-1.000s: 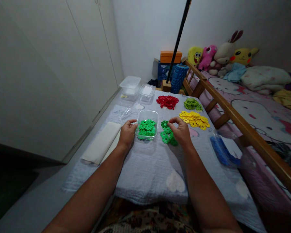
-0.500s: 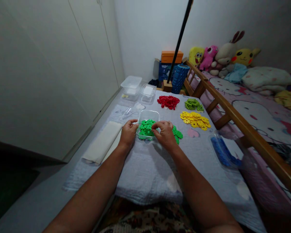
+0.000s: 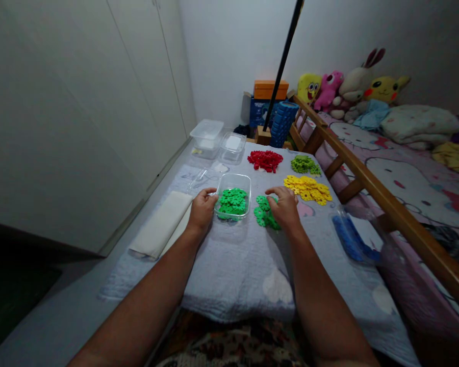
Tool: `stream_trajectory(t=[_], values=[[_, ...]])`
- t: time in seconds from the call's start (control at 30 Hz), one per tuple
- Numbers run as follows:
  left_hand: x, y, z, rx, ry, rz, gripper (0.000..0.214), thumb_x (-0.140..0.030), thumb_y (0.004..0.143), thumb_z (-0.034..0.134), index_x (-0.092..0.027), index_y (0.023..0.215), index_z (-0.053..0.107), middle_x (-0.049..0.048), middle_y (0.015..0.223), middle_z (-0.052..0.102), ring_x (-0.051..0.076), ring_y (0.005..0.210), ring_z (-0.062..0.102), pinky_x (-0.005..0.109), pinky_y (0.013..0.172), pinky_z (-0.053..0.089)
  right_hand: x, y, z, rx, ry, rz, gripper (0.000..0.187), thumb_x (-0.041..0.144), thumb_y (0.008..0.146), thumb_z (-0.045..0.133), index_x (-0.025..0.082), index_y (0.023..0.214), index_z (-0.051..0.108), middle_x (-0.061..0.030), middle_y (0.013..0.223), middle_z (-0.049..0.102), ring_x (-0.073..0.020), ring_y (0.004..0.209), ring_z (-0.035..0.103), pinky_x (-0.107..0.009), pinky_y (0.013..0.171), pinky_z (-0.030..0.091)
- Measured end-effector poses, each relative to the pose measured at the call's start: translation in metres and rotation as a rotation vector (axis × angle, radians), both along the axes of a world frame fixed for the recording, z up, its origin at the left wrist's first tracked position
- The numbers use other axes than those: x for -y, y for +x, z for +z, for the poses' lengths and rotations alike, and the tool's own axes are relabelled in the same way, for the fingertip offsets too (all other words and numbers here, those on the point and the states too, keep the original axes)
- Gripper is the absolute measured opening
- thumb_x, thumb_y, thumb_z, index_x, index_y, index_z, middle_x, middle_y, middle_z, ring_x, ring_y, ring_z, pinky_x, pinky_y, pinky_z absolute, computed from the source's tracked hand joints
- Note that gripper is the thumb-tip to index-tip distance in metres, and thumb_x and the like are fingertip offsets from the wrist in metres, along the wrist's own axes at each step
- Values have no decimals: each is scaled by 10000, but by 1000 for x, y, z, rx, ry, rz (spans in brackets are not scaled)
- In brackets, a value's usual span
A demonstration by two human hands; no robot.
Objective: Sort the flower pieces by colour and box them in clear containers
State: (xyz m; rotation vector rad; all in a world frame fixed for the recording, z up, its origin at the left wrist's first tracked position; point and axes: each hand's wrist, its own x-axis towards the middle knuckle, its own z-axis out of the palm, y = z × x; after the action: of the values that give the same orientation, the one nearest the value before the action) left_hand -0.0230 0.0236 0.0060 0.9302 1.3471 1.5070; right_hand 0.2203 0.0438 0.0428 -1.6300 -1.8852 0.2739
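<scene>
My left hand (image 3: 203, 210) grips the left rim of a clear plastic container (image 3: 235, 179), thumb and fingers closed on its wall. Inside it lies a heap of green flower-shaped plastic pieces (image 3: 232, 203). To the right of the container, a smaller pile of green pieces (image 3: 263, 214) rests on the cloth. My right hand (image 3: 285, 206) hovers over that pile, thumb and index finger apart, with nothing visible between them. Part of the pile is hidden behind this hand.
Red pieces (image 3: 265, 160), yellow pieces (image 3: 308, 188) and light green pieces (image 3: 305, 164) lie in piles further back. A container of blue pieces (image 3: 355, 239) stands at right, by the wooden bed rail (image 3: 361, 178). A folded beige cloth (image 3: 161, 224) and clear boxes (image 3: 207, 130) are at left.
My right hand has moved right, from above the container to the loose green pile, and its pinch has opened. My left hand stays on the container.
</scene>
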Motion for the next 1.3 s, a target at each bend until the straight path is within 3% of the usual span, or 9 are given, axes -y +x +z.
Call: stream_trajectory(t=[0.1, 0.2, 0.33, 0.53, 0.7, 0.87, 1.03, 1.17, 1.3], values=[[2, 1, 3, 1, -5, 8, 431, -392, 684, 709, -157, 1044, 663, -57, 635, 544, 108, 538, 467, 224, 523, 356, -2, 14, -5, 122, -115, -57, 186, 258, 848, 653, 265, 977, 786, -91, 1120, 691, -317, 1121, 526, -463, 984, 354], [3, 1, 5, -7, -1, 10, 422, -386, 695, 703, -153, 1044, 664, -60, 627, 534, 104, 534, 447, 223, 522, 353, 2, 22, -7, 224, -183, 10, 143, 301, 820, 726, 277, 942, 797, -80, 1082, 668, -307, 1095, 520, -450, 961, 353], [2, 1, 3, -18, 8, 10, 414, -384, 702, 702, -153, 1044, 668, -66, 617, 516, 102, 533, 440, 219, 522, 345, 11, 22, -8, 337, -193, 132, 161, 316, 765, 803, 277, 921, 792, -76, 1083, 652, -300, 1087, 507, -460, 979, 335], [0, 0, -1, -1, 7, 13, 428, -388, 692, 715, -154, 1047, 670, -56, 624, 541, 108, 541, 467, 219, 525, 354, 15, 13, -11, 421, -197, 165, 117, 251, 756, 803, 256, 870, 777, -86, 1120, 656, -314, 1125, 493, -505, 1023, 309], [0, 0, -1, 10, 2, -3, 433, -390, 698, 718, -156, 1057, 661, -54, 634, 557, 109, 540, 481, 217, 524, 362, 11, 17, -7, 249, -236, 208, 56, 217, 779, 729, 245, 817, 760, -56, 1005, 679, -258, 1029, 544, -422, 966, 364], [-1, -1, -3, -26, 8, -7, 417, -398, 725, 701, -154, 1062, 665, -64, 614, 528, 102, 521, 443, 215, 511, 340, 5, 22, 2, -171, -257, 310, 82, 289, 785, 670, 229, 746, 710, -32, 869, 694, -215, 875, 608, -349, 851, 442], [0, 0, 1, -1, 9, -8, 422, -397, 703, 707, -155, 1045, 657, -61, 620, 538, 105, 528, 448, 222, 520, 351, 5, 8, 7, -538, -160, 250, 176, 404, 758, 677, 229, 765, 702, -11, 763, 682, -201, 765, 616, -327, 762, 477], [1, 0, 2, -3, 1, -10, 419, -398, 703, 704, -154, 1041, 656, -53, 632, 549, 114, 551, 478, 226, 532, 362, 7, -10, 7, -597, -87, 243, 185, 411, 785, 677, 228, 765, 699, -9, 789, 693, -202, 799, 623, -346, 819, 481], [1, 0, 0, -27, 5, -8, 417, -403, 720, 696, -152, 1052, 663, -57, 620, 531, 107, 534, 453, 224, 524, 344, 8, -25, 3, -466, -2, 296, 101, 327, 805, 693, 236, 776, 725, -33, 882, 700, -230, 933, 628, -406, 955, 446]])
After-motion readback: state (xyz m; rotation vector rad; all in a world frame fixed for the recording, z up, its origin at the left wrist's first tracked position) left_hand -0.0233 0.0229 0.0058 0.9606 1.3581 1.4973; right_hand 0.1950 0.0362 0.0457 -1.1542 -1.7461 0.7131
